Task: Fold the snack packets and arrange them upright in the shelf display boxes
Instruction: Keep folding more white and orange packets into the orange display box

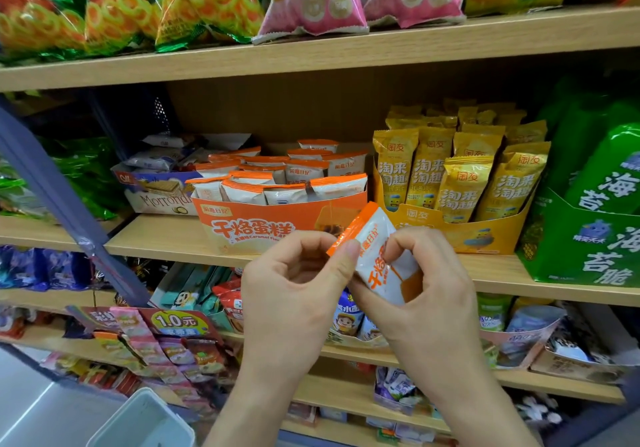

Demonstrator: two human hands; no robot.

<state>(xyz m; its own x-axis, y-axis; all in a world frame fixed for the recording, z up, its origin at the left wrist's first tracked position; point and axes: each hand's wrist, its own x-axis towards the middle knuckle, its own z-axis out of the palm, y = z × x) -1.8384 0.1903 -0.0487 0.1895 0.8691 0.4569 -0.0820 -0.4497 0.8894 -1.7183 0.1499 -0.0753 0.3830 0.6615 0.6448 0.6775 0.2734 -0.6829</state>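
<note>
Shop shelf [156, 235] carries the orange display box [263, 225]. Just in front of it, my left fingers [346, 256] and right fingers [403, 240] both pinch one snack packet [379, 270]. I should crease its orange end flat, then stand it upright inside.

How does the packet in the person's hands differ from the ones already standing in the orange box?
The held packet is tilted and pinched by the left hand and right hand, in front of the shelf; the boxed packets stand upright in rows inside the orange box. Both are white with orange trim.
</note>
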